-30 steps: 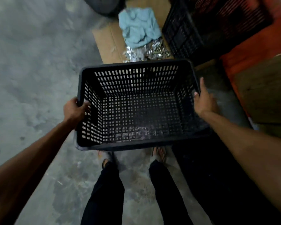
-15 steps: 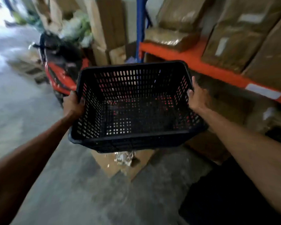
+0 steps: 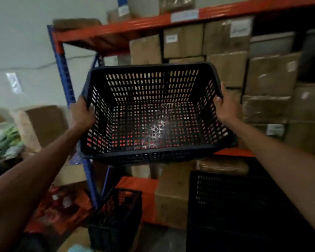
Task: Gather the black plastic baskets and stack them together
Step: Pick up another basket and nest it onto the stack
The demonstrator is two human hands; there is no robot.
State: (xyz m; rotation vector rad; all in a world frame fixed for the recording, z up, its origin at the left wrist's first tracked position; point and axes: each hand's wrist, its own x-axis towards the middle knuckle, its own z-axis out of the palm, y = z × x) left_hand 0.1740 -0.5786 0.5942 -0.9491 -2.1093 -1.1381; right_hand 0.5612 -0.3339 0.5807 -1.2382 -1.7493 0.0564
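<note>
I hold an empty black plastic basket (image 3: 153, 153) with slotted walls up in front of me at shelf height. My left hand (image 3: 82, 113) grips its left rim and my right hand (image 3: 225, 107) grips its right rim. Below it on the right stands another black plastic basket (image 3: 225, 197), large and dark. A third black basket (image 3: 116, 215) stands lower, left of centre, near the floor.
An orange and blue storage rack (image 3: 105, 30) packed with cardboard boxes (image 3: 225, 68) fills the view ahead. More boxes (image 3: 171, 197) sit under the lower shelf. Orange packets (image 3: 62, 210) lie at lower left, and a white wall (image 3: 22, 51) is on the left.
The view has swung up from the floor to the rack. The basket has risen with both hands still on its rims, from about waist height to shelf height.
</note>
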